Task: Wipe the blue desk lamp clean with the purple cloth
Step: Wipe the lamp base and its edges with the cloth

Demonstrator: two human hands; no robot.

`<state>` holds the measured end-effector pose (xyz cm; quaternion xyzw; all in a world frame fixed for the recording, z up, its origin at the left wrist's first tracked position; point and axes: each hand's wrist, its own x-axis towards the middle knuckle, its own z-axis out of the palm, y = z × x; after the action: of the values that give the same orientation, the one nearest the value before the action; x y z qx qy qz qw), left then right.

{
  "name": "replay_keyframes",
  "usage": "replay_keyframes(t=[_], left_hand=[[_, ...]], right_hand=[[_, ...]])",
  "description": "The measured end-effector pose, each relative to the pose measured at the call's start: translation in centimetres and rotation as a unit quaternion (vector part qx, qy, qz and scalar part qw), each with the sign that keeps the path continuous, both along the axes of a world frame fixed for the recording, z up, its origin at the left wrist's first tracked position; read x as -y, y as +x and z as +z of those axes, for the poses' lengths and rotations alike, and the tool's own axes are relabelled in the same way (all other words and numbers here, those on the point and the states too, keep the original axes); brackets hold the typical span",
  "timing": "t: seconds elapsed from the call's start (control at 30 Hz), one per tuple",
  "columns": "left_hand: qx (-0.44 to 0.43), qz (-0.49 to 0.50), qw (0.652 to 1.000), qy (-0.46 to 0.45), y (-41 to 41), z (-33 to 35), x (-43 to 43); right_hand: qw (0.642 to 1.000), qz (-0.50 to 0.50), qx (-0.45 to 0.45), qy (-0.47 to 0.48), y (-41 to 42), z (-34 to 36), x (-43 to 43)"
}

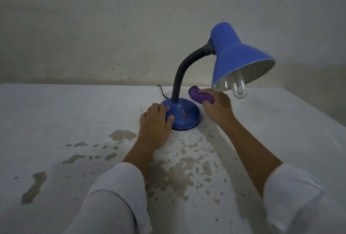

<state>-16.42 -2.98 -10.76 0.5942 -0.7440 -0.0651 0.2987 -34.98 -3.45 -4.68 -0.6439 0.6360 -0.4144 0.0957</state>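
White sleeves over stained bench.
Left hand flat, steadying lamp base; right hand closed around cloth beside it.

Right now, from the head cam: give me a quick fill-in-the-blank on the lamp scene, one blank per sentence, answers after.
1. The left hand rests on the round blue lamp base, beside its small ____ rocker switch.
2. The right hand grips the bunched ____ cloth.
3. The blue cone-shaped lamp shade sits on a grey flexible ____.
4. A white bulb hangs ____ the shade's rim.

Answers: red; purple; neck; below
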Motion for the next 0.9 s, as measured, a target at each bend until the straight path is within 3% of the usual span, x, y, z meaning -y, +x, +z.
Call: replay_keyframes(t=[0.1,0.17,0.33,0.47,0.57,0.67,0.8,0.9], left_hand=[[0.001,0.002,1.0,-0.005,0.0,0.0,0.1],[0.001,0.002,1.0,-0.005,0.0,0.0,0.1],[0.001,0.001,1.0,0.001,0.0,0.0,0.1],[0.0,0.0,1.0,-0.001,0.0,0.0,0.0],[0.004,0.003,1.0,0.004,0.0,0.0,0.0],[0.007,0.008,1.0,0.001,-0.1,0.0,0.1],[0.012,0.007,1.0,-0.008,-0.1,-0.1,0.1],[0.009,0.008,1.0,-0.003,-0.1,-0.2,0.2]], right_hand=[[0.985,0.079,-0.101,0.115,1.7,-1.0,2.2],[0.971,0.079,-0.136,0.179,1.8,-1.7,2.4],[0.983,0.128,-0.107,0.083,-0.1,-1.1,0.1],[0.997,0.05,-0.038,0.052,0.0,-1.2,-0.8],[0.998,0.014,0.003,-0.066,1.7,-1.0,-0.5],[0.989,0.048,-0.012,-0.143,3.4,-0.8,0.1],[0.987,0.039,-0.141,-0.06,3.6,-2.5,1.3],[0.999,-0.03,-0.036,0.017,2.3,-3.4,1.5]])
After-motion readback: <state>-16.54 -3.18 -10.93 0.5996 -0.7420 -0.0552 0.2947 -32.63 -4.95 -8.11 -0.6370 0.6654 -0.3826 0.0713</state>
